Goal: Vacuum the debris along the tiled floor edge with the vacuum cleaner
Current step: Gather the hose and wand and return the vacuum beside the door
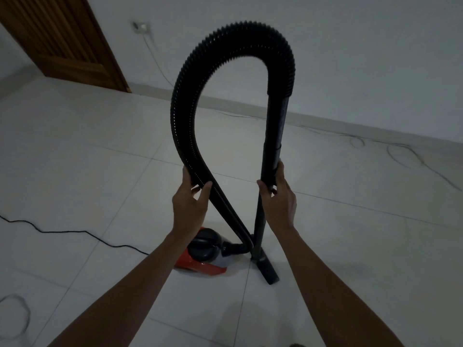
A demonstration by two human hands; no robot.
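A red and black vacuum cleaner sits on the white tiled floor below my arms. Its black ribbed hose arches high in front of me. My left hand grips the hose's left side. The rigid black wand stands upright, and my right hand holds it about halfway up. The flat floor nozzle rests on a tile beside the vacuum body. The floor edge runs along the wall behind. No debris is clear in the dim light.
A wooden door stands at the upper left. A wall socket has a thin wire running down and along the skirting to loops at right. The black power cord snakes across the floor at left.
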